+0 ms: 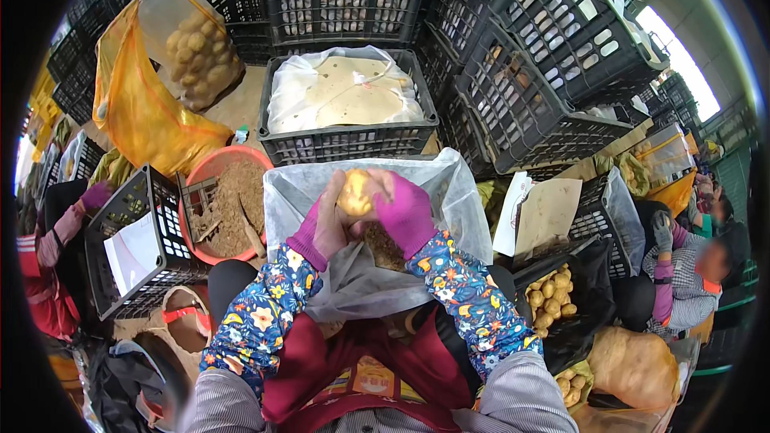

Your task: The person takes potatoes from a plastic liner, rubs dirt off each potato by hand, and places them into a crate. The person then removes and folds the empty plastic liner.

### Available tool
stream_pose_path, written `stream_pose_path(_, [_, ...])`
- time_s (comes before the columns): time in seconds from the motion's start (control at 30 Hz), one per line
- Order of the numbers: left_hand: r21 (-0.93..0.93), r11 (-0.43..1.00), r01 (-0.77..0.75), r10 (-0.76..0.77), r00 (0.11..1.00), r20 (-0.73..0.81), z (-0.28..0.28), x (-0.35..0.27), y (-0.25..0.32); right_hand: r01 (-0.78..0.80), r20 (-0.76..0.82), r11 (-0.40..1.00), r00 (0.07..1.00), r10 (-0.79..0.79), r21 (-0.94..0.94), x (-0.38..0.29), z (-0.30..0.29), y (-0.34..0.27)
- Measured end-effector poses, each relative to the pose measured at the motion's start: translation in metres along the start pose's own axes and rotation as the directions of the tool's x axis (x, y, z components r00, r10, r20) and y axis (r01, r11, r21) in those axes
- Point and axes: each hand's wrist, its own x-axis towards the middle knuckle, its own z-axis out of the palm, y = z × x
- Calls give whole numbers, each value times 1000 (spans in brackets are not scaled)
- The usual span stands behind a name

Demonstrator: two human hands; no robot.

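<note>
A yellow potato [356,193] is held up between my two hands. My left hand [332,222], in a purple glove with a soiled palm, cups it from the left and below. From the right, my right hand [404,209] presses its fingers against the potato; it wears a matching purple glove, and its fingertips are blurred. Beneath both hands stands a container lined with a white sheet [460,204], its walls hidden by the liner. Loose brown soil or dark matter [385,246] shows at its bottom, partly covered by my hands.
Ahead stands a black plastic crate [349,147] with a covered top. At left are a red basin [195,177] of soil and a tilted crate [129,300]. Potatoes [550,297] fill a black bag at right. Stacked crates [346,6] rise behind. Co-workers sit on both sides.
</note>
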Motion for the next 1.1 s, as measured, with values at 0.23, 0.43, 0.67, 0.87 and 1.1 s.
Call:
stream_pose_path(0.23, [-54, 998, 16, -22, 994, -111, 5, -5, 2, -147, -12, 987, 989, 147, -62, 6, -6, -11])
stream_pose_path(0.43, [59, 986, -153, 160, 978, -136, 12, 0, -6, 32, 169, 818, 982, 80, -575, -1, -5, -19])
stream_pose_path(0.67, [157, 961, -230, 261, 941, -218, 5, 6, -20, 198, 226, 834, 970, -91, -516, -15, 16, 0])
stream_pose_path(0.87, [62, 989, -134, 145, 960, -240, -5, 0, -21, 232, 253, 901, 957, -143, -368, -15, 25, -1])
stream_pose_path(1.1, [-177, 984, -17, -53, 923, -382, 9, 5, -4, -330, 56, 942, 943, 327, 57, 3, -27, 16])
